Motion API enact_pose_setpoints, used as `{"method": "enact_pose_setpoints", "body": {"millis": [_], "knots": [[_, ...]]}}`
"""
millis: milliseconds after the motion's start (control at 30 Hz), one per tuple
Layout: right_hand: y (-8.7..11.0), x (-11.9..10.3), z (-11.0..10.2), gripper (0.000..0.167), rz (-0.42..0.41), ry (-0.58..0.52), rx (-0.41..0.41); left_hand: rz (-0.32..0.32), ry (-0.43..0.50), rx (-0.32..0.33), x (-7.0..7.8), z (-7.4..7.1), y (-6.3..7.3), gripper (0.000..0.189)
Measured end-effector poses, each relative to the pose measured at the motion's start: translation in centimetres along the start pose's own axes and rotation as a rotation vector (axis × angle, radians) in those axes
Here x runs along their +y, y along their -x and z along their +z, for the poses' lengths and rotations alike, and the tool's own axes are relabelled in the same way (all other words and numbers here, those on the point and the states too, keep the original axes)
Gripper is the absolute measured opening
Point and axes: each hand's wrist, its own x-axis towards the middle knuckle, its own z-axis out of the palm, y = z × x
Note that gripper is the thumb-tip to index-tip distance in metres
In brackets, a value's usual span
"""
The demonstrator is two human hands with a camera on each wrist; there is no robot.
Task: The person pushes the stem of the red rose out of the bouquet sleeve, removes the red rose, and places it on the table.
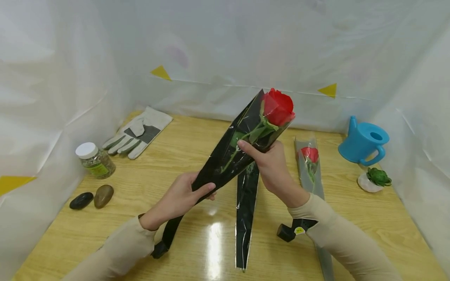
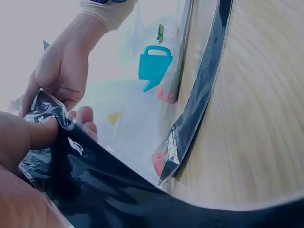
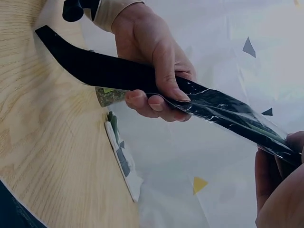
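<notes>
Both hands hold a red rose [image 1: 277, 107] in a black and clear wrapper [image 1: 225, 146], tilted with its bloom up to the right. My left hand [image 1: 188, 195] grips the narrow lower part, thumb on top. Higher up, my right hand [image 1: 272, 164] grips the sleeve just below the bloom, its thumb over the stem. Beneath them on the table lies a second black-wrapped flower [image 1: 246, 210], its top hidden behind the held one. Right of it rests a red rose in a grey sleeve [image 1: 309, 164], partly covered by the right forearm.
At the back left lies a grey and white glove [image 1: 140, 130], with a white-lidded jar [image 1: 96, 162] in front of it. Two smooth stones [image 1: 103, 196] sit nearer. A blue watering can [image 1: 363, 140] and a small potted succulent [image 1: 374, 179] stand at the right. White sheeting surrounds the wooden table.
</notes>
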Motion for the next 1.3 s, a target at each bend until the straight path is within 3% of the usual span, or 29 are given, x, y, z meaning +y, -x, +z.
{"method": "enact_pose_setpoints", "body": {"millis": [367, 500, 700, 1133, 1300], "knots": [[0.1, 0.8, 0.2, 0.042, -0.043, 0.065, -0.004, -0.007, -0.010, 0.034, 0.3, 0.4, 0.0, 0.014], [0.3, 1.2, 0.7, 0.039, -0.061, 0.086, -0.031, -0.016, 0.026, 0.073, 0.4, 0.3, -0.1, 0.015], [0.8, 1.7, 1.1, 0.036, -0.017, 0.133, -0.029, -0.014, 0.102, 0.061, 0.4, 0.4, -0.3, 0.011], [1.2, 2.0, 1.3, 0.033, -0.007, 0.071, -0.055, -0.016, 0.150, 0.059, 0.5, 0.8, -0.4, 0.010], [1.0, 1.7, 1.0, 0.032, 0.005, 0.055, -0.037, 0.013, 0.147, 0.043, 0.5, 0.8, -0.5, 0.007]]}}
